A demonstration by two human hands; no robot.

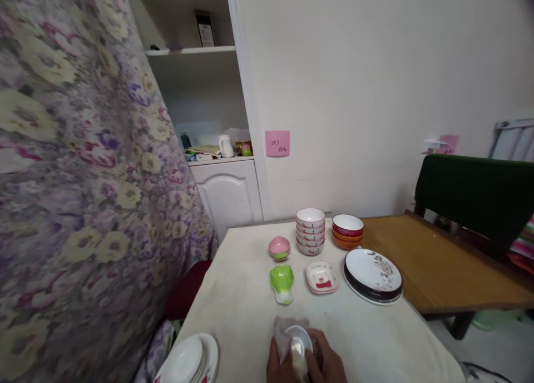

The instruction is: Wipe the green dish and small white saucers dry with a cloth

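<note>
Both my hands meet at the bottom edge of the view over the white table. My left hand and my right hand together hold a small white dish with a pale cloth pressed against it. Just beyond them lie a green cabbage-shaped dish and a small rectangular dish with a red mark. A pink peach-shaped dish sits farther back.
A stack of white patterned bowls, red and orange bowls and stacked plates stand at the back right. White plates sit at the front left. A floral curtain hangs left; a wooden table and dark chair stand right.
</note>
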